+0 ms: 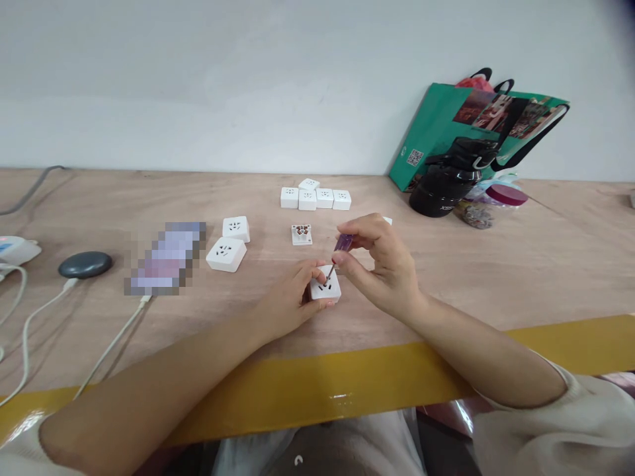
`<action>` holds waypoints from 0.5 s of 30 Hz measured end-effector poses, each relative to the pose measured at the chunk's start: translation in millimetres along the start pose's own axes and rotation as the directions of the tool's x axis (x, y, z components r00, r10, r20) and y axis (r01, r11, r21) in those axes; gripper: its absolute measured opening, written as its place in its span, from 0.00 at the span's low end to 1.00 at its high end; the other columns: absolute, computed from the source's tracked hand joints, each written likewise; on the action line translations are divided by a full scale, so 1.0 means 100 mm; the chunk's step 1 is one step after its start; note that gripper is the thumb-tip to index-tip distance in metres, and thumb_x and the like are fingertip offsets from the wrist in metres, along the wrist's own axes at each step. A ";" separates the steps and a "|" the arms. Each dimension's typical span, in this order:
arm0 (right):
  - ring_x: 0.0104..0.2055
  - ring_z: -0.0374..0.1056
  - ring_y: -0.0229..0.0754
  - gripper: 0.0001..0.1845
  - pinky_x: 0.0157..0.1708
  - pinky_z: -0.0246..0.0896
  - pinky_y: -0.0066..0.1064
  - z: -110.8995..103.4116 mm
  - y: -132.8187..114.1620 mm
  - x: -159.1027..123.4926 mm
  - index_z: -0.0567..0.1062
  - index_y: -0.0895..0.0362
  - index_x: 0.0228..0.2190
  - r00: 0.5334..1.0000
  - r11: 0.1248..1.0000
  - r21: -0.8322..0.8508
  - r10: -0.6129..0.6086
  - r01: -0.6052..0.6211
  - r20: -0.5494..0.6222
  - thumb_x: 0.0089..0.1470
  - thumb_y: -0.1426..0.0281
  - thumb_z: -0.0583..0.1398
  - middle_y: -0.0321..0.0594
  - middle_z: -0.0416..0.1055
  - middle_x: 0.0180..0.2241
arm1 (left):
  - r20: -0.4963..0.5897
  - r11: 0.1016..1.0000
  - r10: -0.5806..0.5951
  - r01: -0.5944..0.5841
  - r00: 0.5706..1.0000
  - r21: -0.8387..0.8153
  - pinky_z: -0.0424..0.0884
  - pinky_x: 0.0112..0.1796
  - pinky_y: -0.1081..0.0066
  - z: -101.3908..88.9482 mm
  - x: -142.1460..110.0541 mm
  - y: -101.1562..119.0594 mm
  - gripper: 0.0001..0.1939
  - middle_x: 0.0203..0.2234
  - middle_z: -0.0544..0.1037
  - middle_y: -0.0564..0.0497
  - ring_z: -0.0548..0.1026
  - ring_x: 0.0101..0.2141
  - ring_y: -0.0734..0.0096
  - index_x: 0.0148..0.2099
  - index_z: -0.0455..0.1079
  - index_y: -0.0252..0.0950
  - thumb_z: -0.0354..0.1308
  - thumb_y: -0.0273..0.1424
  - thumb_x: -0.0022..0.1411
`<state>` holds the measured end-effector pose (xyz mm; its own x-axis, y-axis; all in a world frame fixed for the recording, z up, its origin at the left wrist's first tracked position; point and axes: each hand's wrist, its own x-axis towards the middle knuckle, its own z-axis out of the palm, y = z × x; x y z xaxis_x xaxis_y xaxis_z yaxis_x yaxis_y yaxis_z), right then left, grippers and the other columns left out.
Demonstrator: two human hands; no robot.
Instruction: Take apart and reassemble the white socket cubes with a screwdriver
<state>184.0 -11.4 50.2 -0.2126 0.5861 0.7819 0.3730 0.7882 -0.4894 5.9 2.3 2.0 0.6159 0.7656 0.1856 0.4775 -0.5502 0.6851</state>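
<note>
My left hand (288,297) grips a white square socket module (328,294) on the wooden table top (446,264), its fingers along the module's sides. My right hand (381,264) pinches a small purple-handled screwdriver (343,242) between thumb and fingers. The thin metal shaft (330,270) reaches down to the module's face, and its tip sits at the socket holes. Part of the module is hidden behind my fingers. Close by lies an opened socket base (301,234) with copper contacts showing.
Several white socket modules (315,197) stand in a group at the back, and two more (228,246) sit to the left. Beyond them are a black bottle (449,178), a green bag (471,125), a grey puck (84,264), white cables (24,330) and a pixelated object (166,258).
</note>
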 end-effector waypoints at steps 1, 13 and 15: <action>0.35 0.67 0.37 0.16 0.35 0.69 0.36 0.00 0.00 0.00 0.66 0.51 0.43 1.000 1.000 -0.017 -0.009 0.009 0.000 0.53 0.77 0.57 0.36 0.67 0.34 | 0.003 1.000 -0.006 0.006 1.000 0.005 0.66 0.46 0.60 0.00 0.00 0.00 0.12 0.53 0.66 0.48 0.68 0.48 0.59 0.40 0.60 0.39 0.58 0.38 0.58; 0.37 0.68 0.37 0.17 0.36 0.70 0.35 0.01 0.01 0.01 0.64 0.50 0.44 0.999 0.999 0.007 0.033 -0.034 0.017 0.54 0.77 0.55 0.36 0.67 0.36 | 0.000 1.000 0.014 -0.014 1.000 -0.010 0.66 0.46 0.60 0.00 -0.01 -0.03 0.13 0.52 0.66 0.48 0.68 0.49 0.58 0.42 0.59 0.40 0.56 0.39 0.59; 0.37 0.68 0.37 0.16 0.36 0.70 0.35 0.00 -0.01 0.02 0.65 0.51 0.45 0.997 0.998 0.031 0.054 -0.056 0.048 0.55 0.78 0.53 0.37 0.68 0.38 | 0.003 1.000 0.018 -0.018 1.000 -0.013 0.66 0.47 0.59 0.00 0.00 -0.03 0.13 0.54 0.65 0.48 0.67 0.50 0.59 0.41 0.59 0.40 0.57 0.39 0.59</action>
<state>183.4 -11.2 51.9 -0.2351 0.6363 0.7347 0.3565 0.7597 -0.5439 4.6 3.5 -0.1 0.6266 0.7543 0.1960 0.4576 -0.5596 0.6910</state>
